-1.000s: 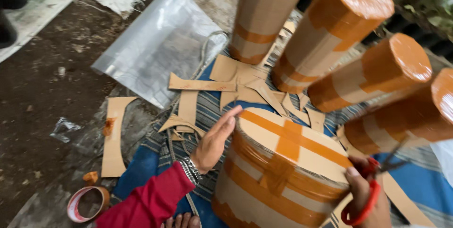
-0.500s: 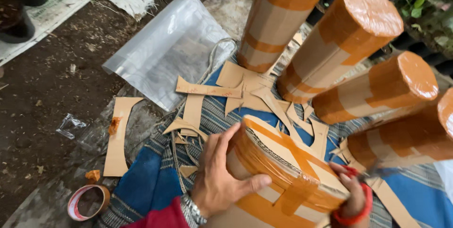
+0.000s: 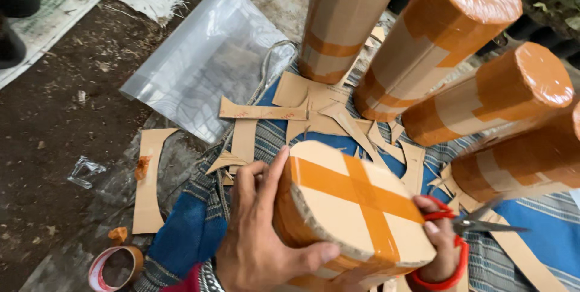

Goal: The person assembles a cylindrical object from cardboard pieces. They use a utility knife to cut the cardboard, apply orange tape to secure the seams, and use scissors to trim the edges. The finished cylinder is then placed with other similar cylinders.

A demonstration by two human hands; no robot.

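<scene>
1. Your left hand (image 3: 260,237) grips the taped cardboard drum (image 3: 353,207), tipped in front of you, end cap facing up.
2. Your right hand (image 3: 438,240) is closed on red scissors (image 3: 465,225) at its right edge.
3. Standing tubes (image 3: 435,44) crowd right; scraps (image 3: 302,117) lie ahead; the tape roll (image 3: 115,268) sits left.

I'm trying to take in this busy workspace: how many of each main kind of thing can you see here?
Taped cardboard cylinders: 5, four standing, one gripped by the left hand
Red-handled scissors, in the right hand: 1
Tape roll: 1
Clear plastic sheet: 1
Total: 8, cardboard scraps not counted
</scene>
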